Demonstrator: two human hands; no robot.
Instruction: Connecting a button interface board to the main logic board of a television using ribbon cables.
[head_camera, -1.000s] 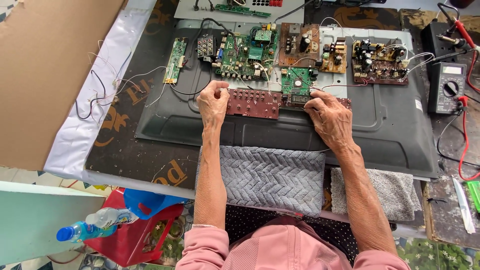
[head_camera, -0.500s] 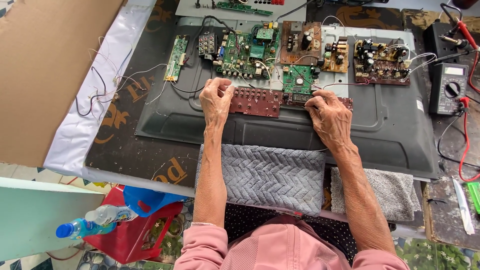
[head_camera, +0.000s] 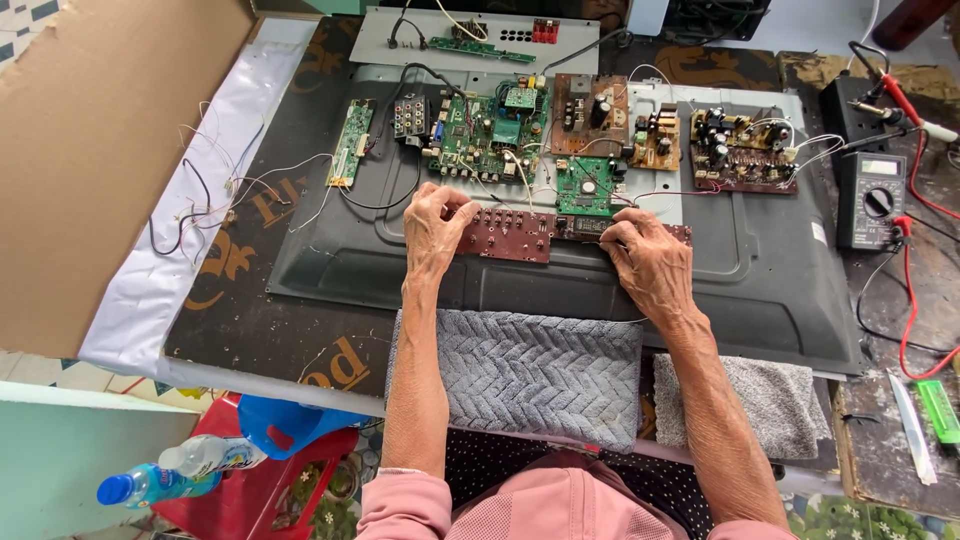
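A long reddish-brown circuit board (head_camera: 520, 235) lies across the grey back panel of a flat screen (head_camera: 560, 290) on the workbench. My left hand (head_camera: 436, 225) grips the board's left end, fingers curled over its far edge. My right hand (head_camera: 648, 262) covers the board's right end, fingers bent down on it. Just beyond the board sit a small green circuit board (head_camera: 586, 186) and a larger green main board (head_camera: 487, 135). Thin wires run from these boards toward my hands.
More boards stand at the back: a narrow green strip (head_camera: 351, 142), a brown board (head_camera: 590, 112), another at right (head_camera: 742, 150). A multimeter (head_camera: 870, 200) with red leads lies far right. Grey towels (head_camera: 540, 375) hang off the front edge. Cardboard (head_camera: 90, 150) leans at left.
Both hands have shifted slightly on the reddish-brown board; my left hand's fingers have curled further over its left end. The board stays in the same spot.
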